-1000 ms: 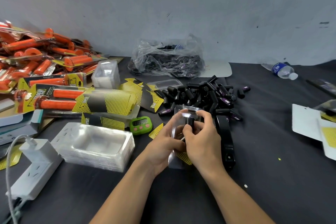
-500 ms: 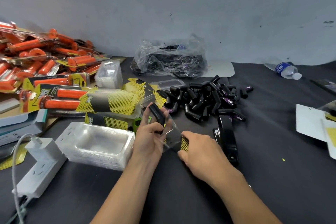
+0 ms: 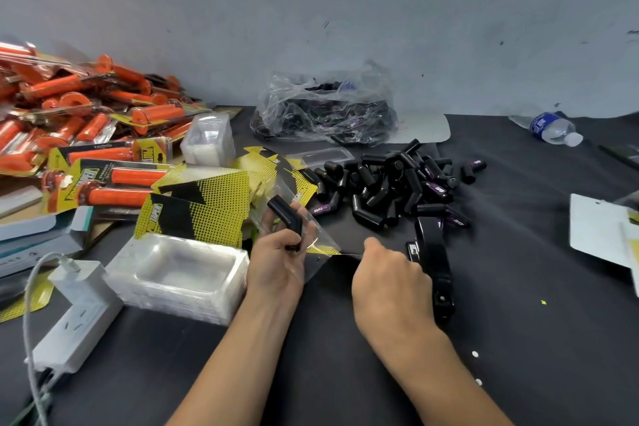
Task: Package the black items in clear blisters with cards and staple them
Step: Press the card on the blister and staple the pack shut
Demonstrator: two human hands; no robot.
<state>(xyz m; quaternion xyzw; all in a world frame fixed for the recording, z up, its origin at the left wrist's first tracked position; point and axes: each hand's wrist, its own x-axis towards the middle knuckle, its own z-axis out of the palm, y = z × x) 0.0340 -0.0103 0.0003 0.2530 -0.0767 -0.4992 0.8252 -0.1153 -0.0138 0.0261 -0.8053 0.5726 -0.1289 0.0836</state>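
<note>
My left hand [image 3: 276,266] grips a clear blister [image 3: 304,218] with one bent black item [image 3: 287,218] in it, held just above the table. My right hand [image 3: 387,284] pinches the right edge of a yellow-and-black card [image 3: 325,251] that lies under the blister. A black stapler [image 3: 432,266] lies on the table, touching the right side of my right hand. Behind my hands is the loose pile of black items [image 3: 397,183].
A stack of clear blisters [image 3: 179,273] and fanned yellow cards [image 3: 200,207] sit left of my hands. Farther left are a white power strip [image 3: 76,315] and packaged orange grips [image 3: 69,114]. A plastic bag [image 3: 325,111] of black parts is at the back, with a water bottle [image 3: 553,128] and white cards [image 3: 601,228] on the right.
My hands have drawn apart. The left one carried the blister with the black item to the left, and the right one slid along the card toward the stapler.
</note>
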